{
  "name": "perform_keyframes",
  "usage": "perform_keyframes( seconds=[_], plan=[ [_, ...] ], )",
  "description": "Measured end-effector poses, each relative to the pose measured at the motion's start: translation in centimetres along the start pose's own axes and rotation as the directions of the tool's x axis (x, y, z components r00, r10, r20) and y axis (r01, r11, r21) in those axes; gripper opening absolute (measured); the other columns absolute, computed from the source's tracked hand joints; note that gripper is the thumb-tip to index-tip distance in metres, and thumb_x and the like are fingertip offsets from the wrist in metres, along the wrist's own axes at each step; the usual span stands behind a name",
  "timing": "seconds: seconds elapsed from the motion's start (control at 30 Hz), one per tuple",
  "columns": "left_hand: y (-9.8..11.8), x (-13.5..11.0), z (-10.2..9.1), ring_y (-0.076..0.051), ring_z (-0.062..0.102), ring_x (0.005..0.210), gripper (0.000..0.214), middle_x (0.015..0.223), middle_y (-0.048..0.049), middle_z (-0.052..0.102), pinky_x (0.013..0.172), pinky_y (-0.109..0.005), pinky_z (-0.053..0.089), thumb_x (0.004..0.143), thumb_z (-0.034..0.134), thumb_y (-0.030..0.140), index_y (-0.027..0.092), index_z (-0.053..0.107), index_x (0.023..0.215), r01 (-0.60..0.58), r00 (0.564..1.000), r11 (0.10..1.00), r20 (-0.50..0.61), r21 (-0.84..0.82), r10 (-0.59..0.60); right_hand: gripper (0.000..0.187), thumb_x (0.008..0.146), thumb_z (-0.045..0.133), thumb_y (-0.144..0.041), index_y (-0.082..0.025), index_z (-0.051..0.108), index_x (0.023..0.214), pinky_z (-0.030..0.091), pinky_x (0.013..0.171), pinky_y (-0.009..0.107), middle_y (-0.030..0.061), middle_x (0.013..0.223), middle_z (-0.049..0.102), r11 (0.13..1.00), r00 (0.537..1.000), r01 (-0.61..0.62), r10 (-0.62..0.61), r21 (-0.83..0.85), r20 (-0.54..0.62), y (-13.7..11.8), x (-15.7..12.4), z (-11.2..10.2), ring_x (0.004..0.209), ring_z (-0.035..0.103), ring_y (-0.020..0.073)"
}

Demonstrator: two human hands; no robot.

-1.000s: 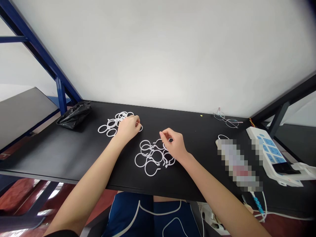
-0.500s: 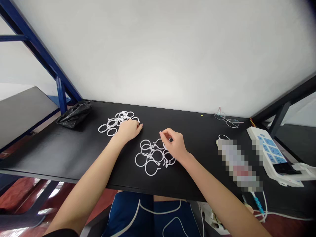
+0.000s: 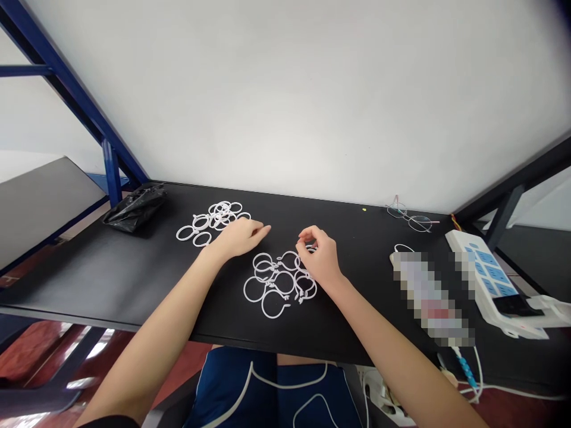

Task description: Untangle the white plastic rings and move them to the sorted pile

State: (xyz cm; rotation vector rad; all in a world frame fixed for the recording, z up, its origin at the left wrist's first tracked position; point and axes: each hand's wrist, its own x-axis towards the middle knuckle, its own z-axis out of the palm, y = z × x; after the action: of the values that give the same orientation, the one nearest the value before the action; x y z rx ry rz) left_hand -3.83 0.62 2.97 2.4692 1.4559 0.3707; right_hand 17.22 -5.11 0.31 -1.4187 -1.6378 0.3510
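Smooth plastic rings (image 3: 270, 283) and a glossy, crinkled plastic bag (image 3: 136, 208).

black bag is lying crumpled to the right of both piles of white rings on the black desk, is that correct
No, the side is wrong: in the head view the black bag is lying crumpled to the left of both piles of white rings on the black desk.

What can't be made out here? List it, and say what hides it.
All in the head view:
Far rings: some partly covered by the left hand.
Right hand: its curled fingers hide whether it holds anything.
Blurred device: its face, masked by pixelation.
Yellowish speck: too small to identify.
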Motion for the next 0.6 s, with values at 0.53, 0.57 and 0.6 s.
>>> perform_keyframes(
  seconds=[0.53,0.57,0.6],
  plan=[
    [0.9,-0.5,0.0,-0.015,0.053,0.057,0.012,0.064,0.0024,0.061,0.053,-0.025,0.034,0.071,0.054,0.031,0.021,0.056,0.078,-0.018,0.956,0.989,0.286,-0.148,0.060,0.010,0.082,0.050,-0.017,-0.021,0.058,0.077,0.052,0.073,0.030,0.0011,0.077,0.066,0.995,0.984,0.039,-0.055,0.096,0.168,0.3,-0.3,0.7,0.074,0.063,0.0166],
    [0.8,-0.5,-0.1,-0.014,0.053,0.057,0.015,0.064,0.0027,0.061,0.053,-0.024,0.035,0.070,0.056,0.031,0.021,0.056,0.081,-0.025,0.948,0.984,0.309,-0.177,0.080,0.010,0.082,0.050,-0.017,-0.021,0.058,0.077,0.052,0.075,0.031,0.0013,0.077,0.066,0.994,0.982,0.046,-0.063,0.098,0.178,0.4,-0.3,0.7,0.076,0.064,0.0170],
    [0.7,-0.6,0.0,-0.014,0.054,0.058,0.017,0.064,0.0031,0.061,0.054,-0.024,0.035,0.069,0.056,0.030,0.021,0.057,0.083,-0.037,0.941,0.978,0.323,-0.203,0.103,0.011,0.082,0.050,-0.017,-0.021,0.058,0.078,0.052,0.076,0.032,0.0014,0.078,0.066,0.994,0.980,0.050,-0.068,0.099,0.187,0.4,-0.4,0.8,0.077,0.064,0.0173]
  ],
)
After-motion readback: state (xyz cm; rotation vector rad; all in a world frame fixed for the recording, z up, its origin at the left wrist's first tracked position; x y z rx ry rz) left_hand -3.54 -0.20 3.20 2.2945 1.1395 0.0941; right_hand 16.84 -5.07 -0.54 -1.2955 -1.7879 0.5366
